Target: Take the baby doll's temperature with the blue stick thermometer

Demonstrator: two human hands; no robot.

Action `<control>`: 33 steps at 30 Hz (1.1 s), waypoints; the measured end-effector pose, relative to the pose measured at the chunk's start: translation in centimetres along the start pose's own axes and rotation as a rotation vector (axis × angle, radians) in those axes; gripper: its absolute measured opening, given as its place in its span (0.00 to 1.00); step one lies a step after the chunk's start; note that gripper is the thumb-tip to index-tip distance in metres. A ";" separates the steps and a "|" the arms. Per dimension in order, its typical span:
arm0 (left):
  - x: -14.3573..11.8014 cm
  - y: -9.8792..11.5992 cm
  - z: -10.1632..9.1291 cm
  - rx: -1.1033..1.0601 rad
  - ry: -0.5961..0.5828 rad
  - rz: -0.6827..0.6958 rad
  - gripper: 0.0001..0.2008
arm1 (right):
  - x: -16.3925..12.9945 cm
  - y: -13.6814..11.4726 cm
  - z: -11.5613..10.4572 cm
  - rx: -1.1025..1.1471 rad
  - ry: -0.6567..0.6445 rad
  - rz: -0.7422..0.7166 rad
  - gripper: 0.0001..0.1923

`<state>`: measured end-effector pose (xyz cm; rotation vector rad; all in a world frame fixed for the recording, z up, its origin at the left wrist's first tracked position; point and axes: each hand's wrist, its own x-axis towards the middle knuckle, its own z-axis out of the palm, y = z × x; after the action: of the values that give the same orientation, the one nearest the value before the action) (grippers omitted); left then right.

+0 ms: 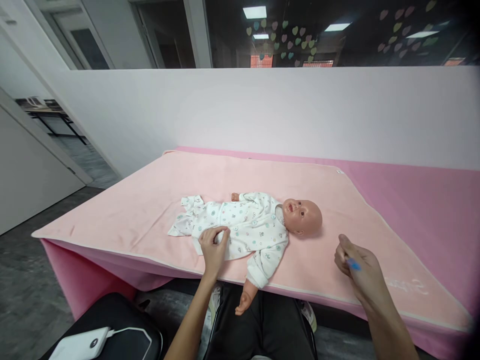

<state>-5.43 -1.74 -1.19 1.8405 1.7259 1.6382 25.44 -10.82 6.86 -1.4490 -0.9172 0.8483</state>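
A baby doll lies on its back, head to the right, in a white printed top and matching trousers. Its near arm hangs over the table edge, and the trouser legs lie flat at the left. My left hand rests at the doll's near side by the waist, thumb and fingers brought together on the lower edge of the top. Held apart from the doll, right of its head, my right hand is curled into a fist with nothing showing in it. A blue patch marks the skin near its thumb.
A pale pink blanket covers the table over a darker pink cloth. Behind stands a white wall with a window above. At lower left a white power bank with a cable lies on a black seat.
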 end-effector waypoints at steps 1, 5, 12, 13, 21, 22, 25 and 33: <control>0.0 0.0 0.0 0.003 -0.005 0.000 0.07 | 0.1 0.2 -0.1 -0.023 0.008 -0.010 0.28; -0.1 0.4 0.1 0.080 0.081 0.017 0.08 | 0.9 2.0 -0.7 -0.180 0.034 -0.053 0.28; 0.2 5.0 2.7 0.141 0.003 0.393 0.08 | 2.8 7.1 -2.3 -0.877 0.210 -0.226 0.29; 0.6 6.0 3.5 0.120 -0.086 0.449 0.09 | 3.1 7.8 -2.4 -0.965 0.228 -0.206 0.29; 2.2 8.5 9.0 0.176 -0.265 0.515 0.09 | 4.2 8.9 -2.5 -1.357 0.479 -0.150 0.26; 2.1 8.3 9.1 0.175 -0.264 0.518 0.08 | 4.1 8.4 -2.0 -1.340 0.538 -0.166 0.25; 1.5 7.8 8.9 0.156 -0.254 0.524 0.06 | 3.8 6.3 1.3 -1.132 0.569 -0.312 0.20; 1.0 7.0 8.6 0.119 -0.192 0.521 0.07 | 5.7 4.9 14.6 -0.371 0.007 -0.787 0.17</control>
<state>5.08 1.29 0.88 2.5718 1.3641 1.4585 15.10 0.47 0.94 -1.2226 -1.5484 0.0862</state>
